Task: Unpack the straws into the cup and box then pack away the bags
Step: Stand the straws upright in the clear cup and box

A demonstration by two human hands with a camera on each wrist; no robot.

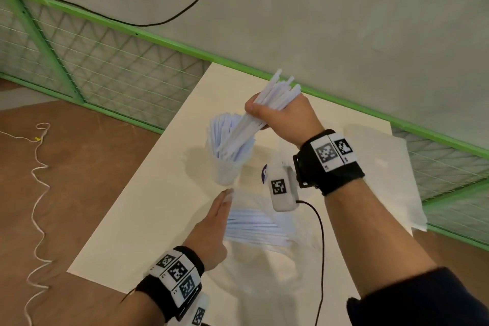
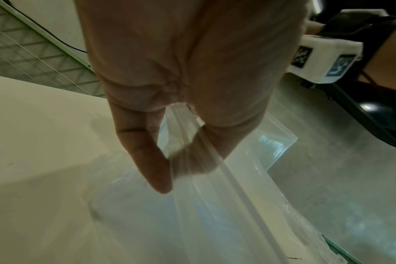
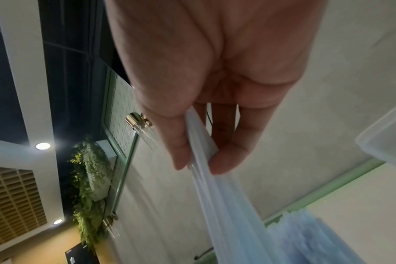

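- Straws [image 1: 267, 103], head view: a white bundle gripped in the right hand [image 1: 284, 116], fingers and thumb curled round its middle, tilted with the upper ends toward the wall and the lower ends dipping into the cup [image 1: 225, 167].
- Cup: translucent, upright on the pale table [image 1: 148, 193], already crowded with more white straws [image 1: 225, 130] fanned above its rim.
- Left hand [image 1: 211, 233]: low over the near part of the table, fingers reaching forward to the edge of a clear bag [image 1: 264, 259] lying flat with further straws [image 1: 256, 227] inside.
- Beyond the right wrist: a second clear bag [image 1: 391, 174] flat on the table's far right; green railing [image 1: 185, 47] and grey wall behind.
- Left wrist view: left hand [image 2: 188, 80] seen from the palm side, thumb [image 2: 147, 160] and a finger pinching a fold of the clear bag [image 2: 215, 205], film stretched downward from the pinch over the table [image 2: 45, 142].
- Same view, further off: a clear box [image 2: 280, 142] at the table's edge, just beyond the bag.
- Right wrist view: right hand [image 3: 215, 71] closed about the bundle of straws [image 3: 206, 160], thumb on one side and fingertips on the other, shafts running down and away, blurred.
- Same view, bottom right: tops of the straws in the cup [image 3: 310, 237], bluish; rim of a clear container [image 3: 384, 139] at the right edge.
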